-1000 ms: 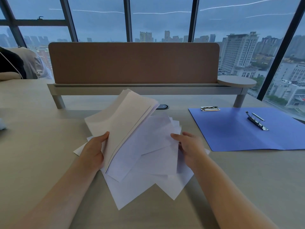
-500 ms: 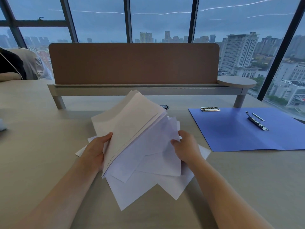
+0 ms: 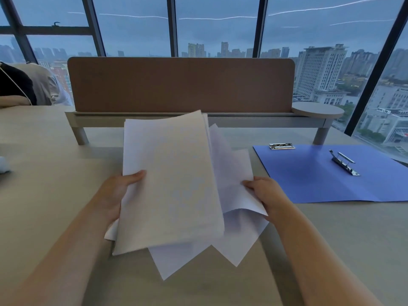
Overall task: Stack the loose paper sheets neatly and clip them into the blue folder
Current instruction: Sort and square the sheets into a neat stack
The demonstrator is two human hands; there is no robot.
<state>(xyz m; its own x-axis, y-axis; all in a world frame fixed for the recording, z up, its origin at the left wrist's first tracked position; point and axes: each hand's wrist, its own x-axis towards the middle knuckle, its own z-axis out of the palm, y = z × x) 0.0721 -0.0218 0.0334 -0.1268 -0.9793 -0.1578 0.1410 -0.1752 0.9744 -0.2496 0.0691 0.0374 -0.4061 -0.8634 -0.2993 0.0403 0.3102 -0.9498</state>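
Fanning out over the pale wooden counter [image 3: 44, 195], the loose white paper sheets [image 3: 170, 184] sit between both hands, just left of the open blue card folder [image 3: 320, 180]. The left hand [image 3: 117, 193] holds the thick upper bundle by its left edge, thumb curled over the front face; its other fingers are hidden behind the paper. The right hand [image 3: 265, 195] pinches the right-hand corner of a couple of splayed sheets, its grip pressed together on them. More sheets poke out below at odd angles, corners towards the viewer.

These look light, floppy and slick against each other, so a one-edge hold will let them sag and slide. Best bet, I'd say, is a hand on each long edge, then tapping the short edge down on the counter to square them.

Counting: one folder, lying flat and opened out, with two metal clips on it: a flat silver clip [image 3: 282, 146] at the folder's far left corner and a long silver spring clamp [image 3: 344, 162] further right, by its middle fold. Sheets: too many and too overlapped to count, clearly more than a handful. Beyond the folder, one brown desk divider panel [image 3: 181, 85] stands before the windows.
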